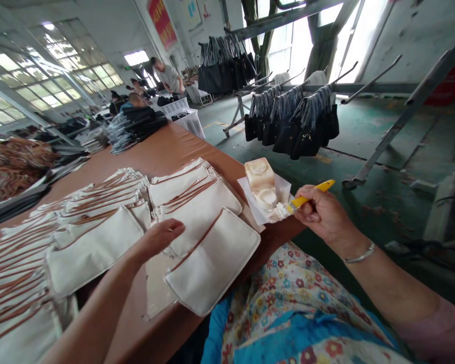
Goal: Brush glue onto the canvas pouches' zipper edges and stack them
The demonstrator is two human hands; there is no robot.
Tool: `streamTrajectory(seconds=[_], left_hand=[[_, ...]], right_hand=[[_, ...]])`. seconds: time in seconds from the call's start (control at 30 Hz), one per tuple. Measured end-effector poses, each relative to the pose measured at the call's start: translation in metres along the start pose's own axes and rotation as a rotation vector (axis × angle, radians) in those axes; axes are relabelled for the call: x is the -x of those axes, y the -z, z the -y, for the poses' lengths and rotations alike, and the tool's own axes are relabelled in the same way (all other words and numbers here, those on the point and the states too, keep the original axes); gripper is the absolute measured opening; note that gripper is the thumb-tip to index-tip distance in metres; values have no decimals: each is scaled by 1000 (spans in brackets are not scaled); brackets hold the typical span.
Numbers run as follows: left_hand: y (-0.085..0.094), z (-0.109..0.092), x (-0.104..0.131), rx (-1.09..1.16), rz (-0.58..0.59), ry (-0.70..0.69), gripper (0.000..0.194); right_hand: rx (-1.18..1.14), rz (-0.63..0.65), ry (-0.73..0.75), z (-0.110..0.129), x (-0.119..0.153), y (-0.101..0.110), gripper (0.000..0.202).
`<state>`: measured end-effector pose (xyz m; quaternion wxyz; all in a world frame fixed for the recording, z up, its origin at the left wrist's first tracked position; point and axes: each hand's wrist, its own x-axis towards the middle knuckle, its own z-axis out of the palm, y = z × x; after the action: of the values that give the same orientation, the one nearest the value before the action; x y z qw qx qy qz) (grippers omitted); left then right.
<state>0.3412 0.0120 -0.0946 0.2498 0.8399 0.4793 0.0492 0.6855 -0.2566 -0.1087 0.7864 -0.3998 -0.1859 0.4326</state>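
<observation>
My right hand (322, 215) is closed round the yellow handle of a paintbrush (311, 195). The brush's bristles (277, 213) are caked with white paste and sit beside the mouth of a cream plastic container (260, 174), which lies on white paper at the table's edge. My left hand (163, 235) is stretched out over the off-white pouches, its fingers fairly straight and nothing visible in them; whether it touches a pouch I cannot tell. Just right of it, a single off-white pouch (216, 263) with brown edging lies flat at the front edge, overlapping another pouch (200, 212).
Rows of overlapping off-white pouches (94, 247) cover the left of the brown table (167, 144). Black bags (296, 129) hang on a metal rack (387, 136) beyond the table. Stacked dark pieces (140, 126) and a white crate (189, 121) are farther back, near several people.
</observation>
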Motion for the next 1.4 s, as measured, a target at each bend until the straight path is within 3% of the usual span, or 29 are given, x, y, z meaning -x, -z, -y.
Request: streamTrajectory(seconds=[0.1, 0.17, 0.23, 0.33, 0.5, 0.67, 0.8, 0.9, 0.97, 1.07, 1.23, 1.4], left_hand=[[-65, -19, -11, -72, 86, -15, 41], [-98, -36, -21, -94, 84, 15, 40], [-119, -48, -32, -99, 55, 69, 45], [-132, -55, -43, -95, 4, 149, 48], [-133, -58, -38, 46, 7, 134, 36], [-126, -66, -12, 358, 90, 56, 50], [-115, -78, 11, 587, 183, 19, 58], [-109, -89, 25, 830, 287, 27, 50], [-107, -93, 32, 929, 336, 41, 44], [-106, -96, 38, 964, 344, 58, 41], [-106, -99, 45, 900, 327, 23, 41], [-101, -110, 62, 738, 144, -162, 27]], right_hand=[[-14, -13, -27, -18, -1, -7, 31], [-7, -18, -29, -27, 0, -13, 30], [8, -27, -13, -33, -3, -19, 28], [52, -61, 29, -44, -14, -23, 27], [189, -114, 153, -63, -43, -27, 25], [245, -96, 199, -70, -54, -33, 21], [365, 2, 254, -71, -53, -38, 21], [574, 123, 337, -69, -55, -43, 24], [664, 124, 400, -65, -56, -45, 24], [681, 35, 464, -57, -55, -46, 23], [739, 162, 417, -50, -43, -46, 21], [628, -34, 449, -43, -48, -39, 22]])
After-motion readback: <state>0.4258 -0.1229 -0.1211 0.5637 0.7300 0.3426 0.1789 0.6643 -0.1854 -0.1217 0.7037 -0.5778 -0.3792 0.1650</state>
